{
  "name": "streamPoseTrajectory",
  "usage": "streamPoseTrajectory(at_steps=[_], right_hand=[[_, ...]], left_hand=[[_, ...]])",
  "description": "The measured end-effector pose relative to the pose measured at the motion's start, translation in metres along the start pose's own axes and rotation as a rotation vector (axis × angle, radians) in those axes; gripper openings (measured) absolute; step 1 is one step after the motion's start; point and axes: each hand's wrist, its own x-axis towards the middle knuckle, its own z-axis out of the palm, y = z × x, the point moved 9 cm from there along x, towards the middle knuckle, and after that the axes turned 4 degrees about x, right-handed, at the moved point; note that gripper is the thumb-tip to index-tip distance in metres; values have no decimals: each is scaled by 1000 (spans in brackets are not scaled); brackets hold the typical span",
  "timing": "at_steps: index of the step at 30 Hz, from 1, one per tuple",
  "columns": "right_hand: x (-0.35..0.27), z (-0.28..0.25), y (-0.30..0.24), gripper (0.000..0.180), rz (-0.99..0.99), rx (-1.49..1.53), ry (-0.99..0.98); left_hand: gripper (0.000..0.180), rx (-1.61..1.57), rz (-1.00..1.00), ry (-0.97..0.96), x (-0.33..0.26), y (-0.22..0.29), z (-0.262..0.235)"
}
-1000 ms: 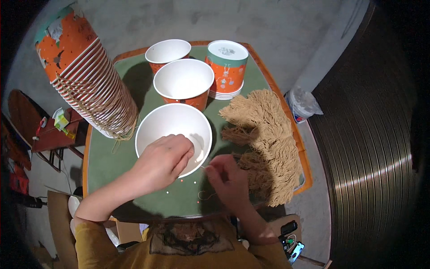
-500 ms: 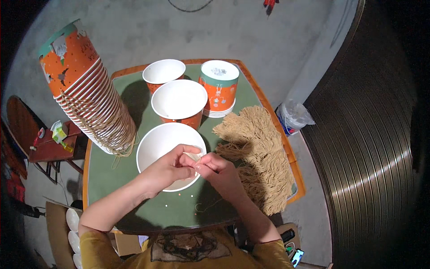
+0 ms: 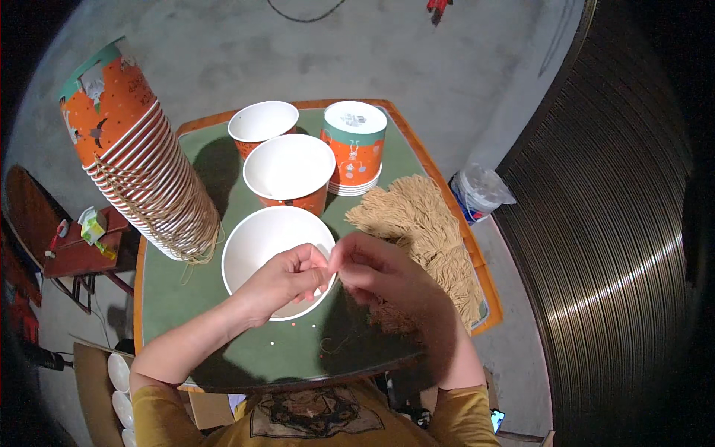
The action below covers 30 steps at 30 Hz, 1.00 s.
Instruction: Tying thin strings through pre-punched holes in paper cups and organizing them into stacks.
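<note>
Over the right side of a white-lined paper bucket point(image 3: 249, 242), my two hands are close together. My left hand point(image 3: 287, 279) is closed in a pinch near the rim; what its fingertips hold is too small to make out. My right hand point(image 3: 380, 272) is raised, fingers curled and pressed together, slightly blurred; anything thin in it cannot be made out. Under and behind my right forearm lies a thick bundle of tan cords point(image 3: 424, 216). Behind the near bucket stands a second open orange bucket point(image 3: 290, 167), with a third bucket point(image 3: 262, 121) farther back.
A tall leaning stack of orange buckets point(image 3: 145, 153), draped with tan cords, rises at the left. An upside-down bucket stack point(image 3: 354, 153) stands at the back of the green table point(image 3: 175, 298). Tiny beads lie near the front. A lidded pail point(image 3: 480, 192) sits right of the table.
My right hand has risen and turned slightly to the right, its fingers drawn up from between my left fingers. My left hand stays over the bucket. The whole view has shifted a little.
</note>
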Motion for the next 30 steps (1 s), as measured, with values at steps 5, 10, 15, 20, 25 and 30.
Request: streamPoseTrajectory(at_steps=[5,10,15,20,25,30], right_hand=[[25,-4,3,12,-99,-11,-83],[27,-29,9,17,-307,-449,93],[12,-61,16,15,-145,-451,254],[6,-71,3,19,-239,-409,246],[-16,-15,-10,24,-581,-813,217],[-35,7,15,25,-596,-803,451]], left_hand=[[13,68,-17,-80,2,-2,15],[12,73,-49,-153,-1,-2,19],[12,81,-60,-101,-1,-3,11],[11,119,-79,-88,-2,-1,14],[10,75,-82,-23,-1,-7,5],[10,78,-81,-31,0,-7,10]])
